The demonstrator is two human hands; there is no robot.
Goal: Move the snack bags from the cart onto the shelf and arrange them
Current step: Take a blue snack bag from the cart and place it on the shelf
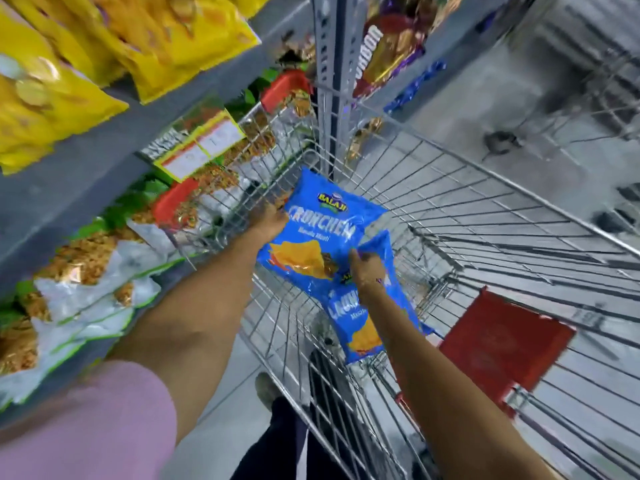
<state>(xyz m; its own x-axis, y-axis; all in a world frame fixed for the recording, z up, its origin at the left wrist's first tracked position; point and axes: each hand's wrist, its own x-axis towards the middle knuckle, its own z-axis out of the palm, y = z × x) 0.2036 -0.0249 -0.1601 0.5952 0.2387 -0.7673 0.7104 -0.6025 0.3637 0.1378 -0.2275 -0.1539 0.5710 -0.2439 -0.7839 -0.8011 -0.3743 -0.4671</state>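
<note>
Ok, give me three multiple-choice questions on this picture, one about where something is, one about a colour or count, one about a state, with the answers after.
1. Where are the blue snack bags?
A. On the top shelf
B. Over the wire cart, in the hands
C. On the floor

2. How many blue bags are being held?
A. Two
B. Four
C. None

3. What is the left hand doing?
A. Hanging free
B. Pushing the cart handle
C. Gripping the upper blue bag's edge

Answers:
1. B, both bags sit above the cart basket, not on the shelf.
2. A, one larger-looking bag overlaps a second, lower one.
3. C, its fingers close on that bag's left edge, while the right hand grips where the two bags overlap.
</note>
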